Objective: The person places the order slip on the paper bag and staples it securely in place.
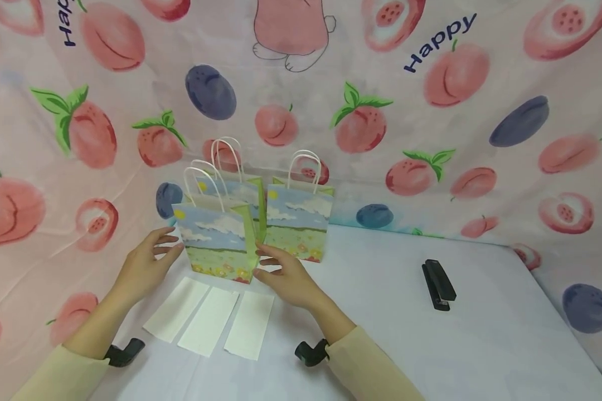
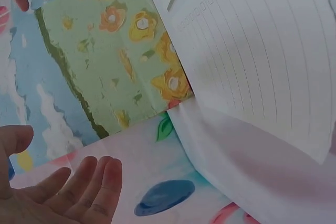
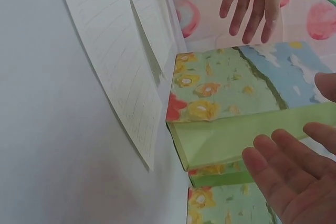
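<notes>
Three paper gift bags with white cord handles and a painted meadow-and-sky print stand at the back left of the table. The front gift bag (image 1: pixel 214 242) is between my two hands. My left hand (image 1: pixel 147 260) is by its left side, fingers loosely extended. On the other side, my right hand (image 1: pixel 287 274) is beside the green side panel, fingers relaxed. Both wrist views show the fingers uncurled and apart from the bag. Behind stand a second gift bag (image 1: pixel 231 189) and, to the right, a third gift bag (image 1: pixel 298 220).
Three lined paper slips, the left slip (image 1: pixel 177 309), middle slip (image 1: pixel 209 321) and right slip (image 1: pixel 251 325), lie before the bags. A black stapler (image 1: pixel 438 284) lies on the right of the white table (image 1: pixel 371 334). Fruit-print cloth (image 1: pixel 311 83) hangs behind.
</notes>
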A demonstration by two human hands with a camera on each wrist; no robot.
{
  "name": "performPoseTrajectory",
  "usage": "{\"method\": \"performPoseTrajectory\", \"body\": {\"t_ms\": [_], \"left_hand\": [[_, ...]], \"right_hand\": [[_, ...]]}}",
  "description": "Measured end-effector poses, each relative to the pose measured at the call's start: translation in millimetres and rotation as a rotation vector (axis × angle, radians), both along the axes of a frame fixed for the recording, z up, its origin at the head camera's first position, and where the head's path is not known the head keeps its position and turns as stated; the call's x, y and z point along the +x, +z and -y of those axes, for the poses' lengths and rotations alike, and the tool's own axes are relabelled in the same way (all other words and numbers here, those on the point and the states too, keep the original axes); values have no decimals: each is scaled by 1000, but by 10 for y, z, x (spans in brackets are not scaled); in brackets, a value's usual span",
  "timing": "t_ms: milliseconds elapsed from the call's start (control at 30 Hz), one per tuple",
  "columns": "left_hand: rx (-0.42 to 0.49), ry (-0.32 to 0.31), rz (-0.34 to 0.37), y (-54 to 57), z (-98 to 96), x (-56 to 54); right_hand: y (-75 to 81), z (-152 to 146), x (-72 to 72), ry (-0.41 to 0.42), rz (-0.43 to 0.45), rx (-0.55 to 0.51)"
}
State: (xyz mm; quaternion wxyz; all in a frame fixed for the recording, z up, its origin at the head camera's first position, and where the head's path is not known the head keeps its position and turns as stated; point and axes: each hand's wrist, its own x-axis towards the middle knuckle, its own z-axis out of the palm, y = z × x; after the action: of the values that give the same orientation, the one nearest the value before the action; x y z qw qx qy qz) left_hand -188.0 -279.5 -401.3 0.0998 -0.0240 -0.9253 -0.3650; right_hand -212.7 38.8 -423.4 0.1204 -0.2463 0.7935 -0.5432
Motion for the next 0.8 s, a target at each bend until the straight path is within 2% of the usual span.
{"method": "performPoseTrajectory", "body": {"t_ms": [167, 333, 533, 800], "left_hand": [[-3, -26, -14, 39, -37, -49], [3, -24, -9, 52, -66, -72], [14, -8, -7, 55, -97, -74], [42, 2, -21, 21, -115, -42]], "right_hand": [[10, 37, 4, 38, -1, 4], [21, 55, 28, 79, 8, 32], [30, 68, 51, 132, 19, 32], [2, 61, 72, 155, 20, 37]]}}
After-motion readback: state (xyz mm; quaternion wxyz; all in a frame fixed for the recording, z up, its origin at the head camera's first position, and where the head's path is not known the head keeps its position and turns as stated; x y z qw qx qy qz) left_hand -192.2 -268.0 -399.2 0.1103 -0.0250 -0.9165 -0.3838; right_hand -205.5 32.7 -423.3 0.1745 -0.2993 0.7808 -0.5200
